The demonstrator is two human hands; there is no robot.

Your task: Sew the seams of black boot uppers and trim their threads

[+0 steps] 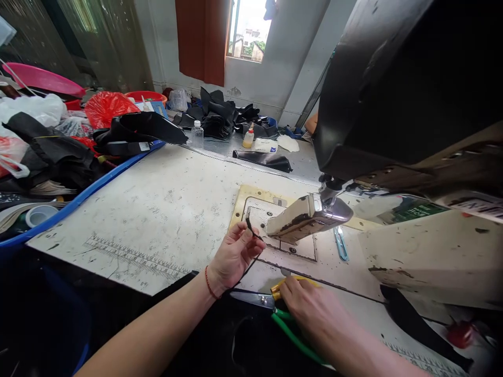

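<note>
My left hand [232,257] pinches a thin black strip [251,229] between thumb and fingers, just left of the sewing machine's worn cylinder arm [302,219]. A red thread circles that wrist. My right hand [310,309] rests lower on the table edge, fingers closed on a yellow object [277,289] beside scissors with green handles [288,330] and a steel blade [251,299]. Black material lies under both forearms.
The black sewing machine head [401,84] fills the upper right. Blue snips [340,243] lie on the plate [251,201]. A printed ruler [133,257] marks the white table. Black pieces [220,118], a bottle [197,133], a glue bottle [248,137] and bags crowd the back and left.
</note>
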